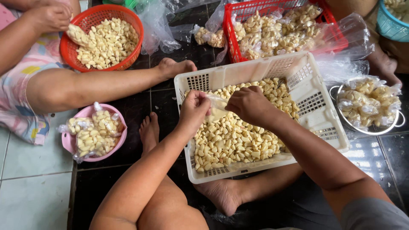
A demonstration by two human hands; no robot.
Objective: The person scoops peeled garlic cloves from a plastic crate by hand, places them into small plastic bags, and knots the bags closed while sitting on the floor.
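A white plastic crate (317,111) full of peeled garlic cloves (232,140) sits on the floor between my legs. My left hand (194,110) pinches the edge of a small clear plastic bag (217,110) partly filled with cloves. My right hand (249,104) grips the bag's other side, fingers closed at its mouth, just above the pile.
Another person at the upper left holds a bag over a round red basket (68,51) of cloves. A pink bowl (67,142) and a metal bowl (370,130) hold filled bags. A red crate (230,34) of bagged garlic stands behind, with a teal basket (390,26) at the far right.
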